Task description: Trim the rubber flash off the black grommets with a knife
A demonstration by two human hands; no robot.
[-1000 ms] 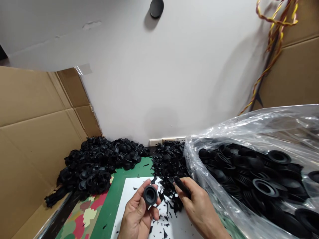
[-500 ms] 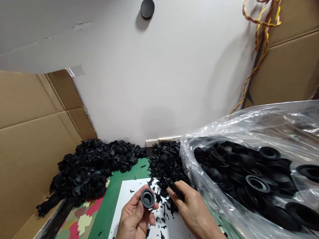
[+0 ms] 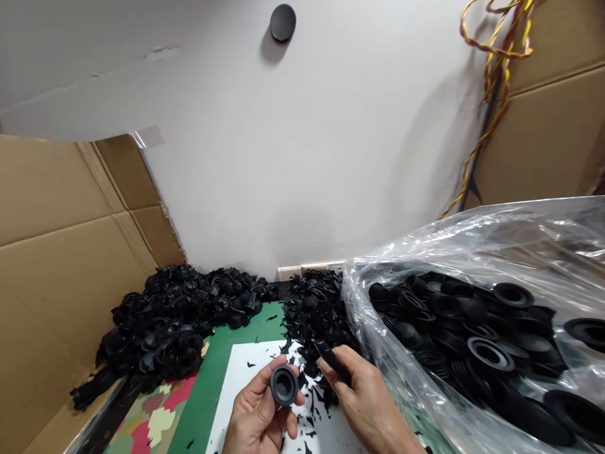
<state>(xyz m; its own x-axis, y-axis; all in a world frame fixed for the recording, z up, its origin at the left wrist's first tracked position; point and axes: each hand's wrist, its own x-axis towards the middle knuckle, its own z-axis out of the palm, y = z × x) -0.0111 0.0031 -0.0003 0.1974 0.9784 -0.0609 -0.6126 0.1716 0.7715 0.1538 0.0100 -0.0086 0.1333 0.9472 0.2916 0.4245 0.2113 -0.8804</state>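
Bulk parts and scrap mark this as a small workshop, its bench set against a white wall (image 3: 331,145). Black ribbed pieces (image 3: 174,309) lie heaped beyond and left of the left hand (image 3: 259,413), while black scraps (image 3: 316,315) pile up beyond the right hand (image 3: 363,392). To the right hand's right, a clear plastic bag (image 3: 399,391) holds round black parts (image 3: 472,309). Cardboard panels (image 3: 61,277) flank both hands; a green mat (image 3: 246,331) and white sheet (image 3: 236,372) lie beneath them.
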